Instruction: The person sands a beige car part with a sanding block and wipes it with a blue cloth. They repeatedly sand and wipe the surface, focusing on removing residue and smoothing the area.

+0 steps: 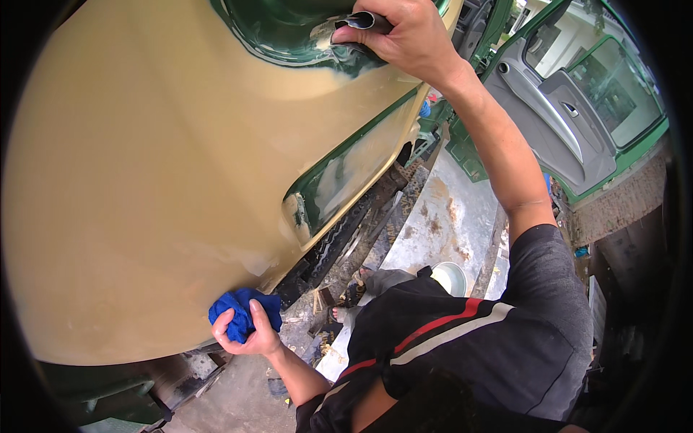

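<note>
A large tan vehicle body panel [159, 180] fills the left side of the view. Bunched in my left hand [249, 335] is a blue cloth [253, 302], at the panel's lower edge. My right hand [415, 40] reaches up to a green recess [278, 32] in the panel, its fingers closed on a curled dark sheet that looks like sandpaper [366, 22]. Pale, wet-looking smears lie on the recess under that hand. Between the hands, a long slot-shaped recess [354, 169] shows green and whitish patches. My right fingertips are partly hidden by the curled sheet.
An open green vehicle door [570, 108] with grey trim stands at the right. Below the panel lies a stained pale board [440, 216], with a round bucket [449, 278] near my body. Dark metal parts [336, 231] run under the panel's edge. Debris litters the ground.
</note>
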Demonstrator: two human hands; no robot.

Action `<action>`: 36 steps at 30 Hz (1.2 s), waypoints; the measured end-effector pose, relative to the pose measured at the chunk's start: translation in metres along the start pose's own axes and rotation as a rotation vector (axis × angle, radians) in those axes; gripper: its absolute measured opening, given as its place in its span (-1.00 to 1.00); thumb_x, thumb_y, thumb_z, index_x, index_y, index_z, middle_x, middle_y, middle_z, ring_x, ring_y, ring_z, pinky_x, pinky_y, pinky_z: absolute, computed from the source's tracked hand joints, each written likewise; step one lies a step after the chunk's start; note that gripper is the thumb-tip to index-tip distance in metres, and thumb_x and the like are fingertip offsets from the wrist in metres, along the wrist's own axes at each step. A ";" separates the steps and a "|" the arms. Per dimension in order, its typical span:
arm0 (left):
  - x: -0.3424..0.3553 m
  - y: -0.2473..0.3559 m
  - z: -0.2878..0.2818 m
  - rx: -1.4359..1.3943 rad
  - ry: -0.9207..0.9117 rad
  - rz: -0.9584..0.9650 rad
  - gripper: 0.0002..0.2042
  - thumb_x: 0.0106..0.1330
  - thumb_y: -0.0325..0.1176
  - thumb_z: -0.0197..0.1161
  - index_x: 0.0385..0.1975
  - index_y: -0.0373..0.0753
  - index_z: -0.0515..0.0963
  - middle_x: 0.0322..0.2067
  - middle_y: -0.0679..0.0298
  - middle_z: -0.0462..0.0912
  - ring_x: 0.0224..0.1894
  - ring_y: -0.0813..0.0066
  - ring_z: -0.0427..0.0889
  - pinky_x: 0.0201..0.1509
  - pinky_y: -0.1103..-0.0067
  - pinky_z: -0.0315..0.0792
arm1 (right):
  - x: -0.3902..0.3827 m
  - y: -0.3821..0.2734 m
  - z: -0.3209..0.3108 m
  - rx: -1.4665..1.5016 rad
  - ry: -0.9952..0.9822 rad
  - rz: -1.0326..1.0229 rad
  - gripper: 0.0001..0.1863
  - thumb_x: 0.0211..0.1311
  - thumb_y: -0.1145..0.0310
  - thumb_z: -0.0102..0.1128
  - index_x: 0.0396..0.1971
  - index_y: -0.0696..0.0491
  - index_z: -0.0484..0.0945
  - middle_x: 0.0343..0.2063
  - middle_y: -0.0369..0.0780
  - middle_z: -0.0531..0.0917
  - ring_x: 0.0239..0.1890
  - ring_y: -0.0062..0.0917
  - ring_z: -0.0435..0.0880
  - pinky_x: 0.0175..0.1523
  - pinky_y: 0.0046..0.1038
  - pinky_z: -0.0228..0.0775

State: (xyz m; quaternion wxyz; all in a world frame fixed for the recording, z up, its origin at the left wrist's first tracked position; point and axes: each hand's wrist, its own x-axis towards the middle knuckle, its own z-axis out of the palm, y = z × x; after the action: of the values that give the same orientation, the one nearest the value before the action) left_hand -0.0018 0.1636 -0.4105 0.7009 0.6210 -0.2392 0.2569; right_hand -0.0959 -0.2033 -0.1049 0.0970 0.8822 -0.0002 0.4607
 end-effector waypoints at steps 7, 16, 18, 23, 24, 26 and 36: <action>0.001 0.000 0.007 -0.003 0.046 -0.014 -0.62 0.06 -0.57 0.54 -0.18 -0.24 0.49 -0.19 0.30 0.50 -0.13 0.38 0.48 0.10 0.37 0.42 | 0.000 -0.024 0.013 0.179 0.001 0.131 -0.61 0.07 0.08 0.58 -0.50 0.09 0.64 -0.68 -0.18 0.62 -0.66 -0.29 0.57 -0.51 -0.38 0.37; -0.001 -0.001 0.008 0.027 0.044 0.010 -0.63 0.08 -0.67 0.48 -0.16 -0.24 0.50 -0.19 0.28 0.51 -0.13 0.37 0.50 0.07 0.35 0.46 | -0.009 -0.033 0.014 0.270 0.069 0.346 -0.70 0.13 0.24 0.52 -0.49 0.17 0.64 -0.62 -0.12 0.66 -0.64 -0.36 0.55 -0.44 -0.36 0.39; -0.002 -0.001 0.011 0.020 0.066 0.006 -0.63 0.09 -0.67 0.47 -0.15 -0.25 0.50 -0.18 0.28 0.51 -0.12 0.36 0.50 0.08 0.35 0.47 | -0.020 -0.040 0.009 0.280 0.063 0.459 -0.68 0.13 0.24 0.51 -0.49 0.19 0.63 -0.64 -0.10 0.63 -0.65 -0.38 0.53 -0.44 -0.36 0.39; -0.004 0.007 0.020 -0.010 0.138 -0.049 -0.63 0.11 -0.66 0.47 -0.14 -0.25 0.49 -0.15 0.26 0.51 -0.12 0.36 0.51 0.11 0.33 0.49 | -0.023 -0.046 0.027 0.351 0.223 0.560 -0.69 0.14 0.26 0.49 -0.50 0.21 0.61 -0.69 -0.13 0.59 -0.65 -0.42 0.50 -0.45 -0.37 0.38; -0.003 0.005 0.019 -0.004 0.124 -0.036 -0.63 0.11 -0.66 0.47 -0.14 -0.25 0.49 -0.15 0.26 0.51 -0.12 0.36 0.51 0.10 0.33 0.49 | -0.028 -0.054 0.021 0.250 0.169 0.600 -0.70 0.13 0.27 0.49 -0.50 0.21 0.62 -0.68 -0.15 0.62 -0.64 -0.45 0.53 -0.45 -0.37 0.39; -0.003 0.000 0.016 0.009 0.098 -0.010 -0.63 0.11 -0.66 0.47 -0.13 -0.25 0.49 -0.14 0.26 0.51 -0.12 0.36 0.51 0.09 0.34 0.48 | -0.029 -0.051 0.025 0.371 0.212 0.618 -0.70 0.14 0.28 0.49 -0.49 0.21 0.62 -0.67 -0.16 0.63 -0.64 -0.46 0.54 -0.45 -0.38 0.39; -0.004 -0.003 0.014 0.041 0.093 0.034 -0.63 0.09 -0.67 0.47 -0.15 -0.25 0.50 -0.17 0.26 0.51 -0.13 0.35 0.50 0.06 0.35 0.47 | -0.032 -0.057 0.023 0.461 0.198 0.675 -0.76 0.17 0.34 0.42 -0.47 0.20 0.59 -0.66 -0.20 0.63 -0.61 -0.58 0.50 -0.42 -0.43 0.38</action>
State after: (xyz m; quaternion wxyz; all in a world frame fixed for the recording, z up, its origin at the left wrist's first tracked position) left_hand -0.0027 0.1489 -0.4134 0.6937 0.6186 -0.2116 0.3022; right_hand -0.0904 -0.1541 -0.1541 -0.2598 0.7827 -0.1768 0.5373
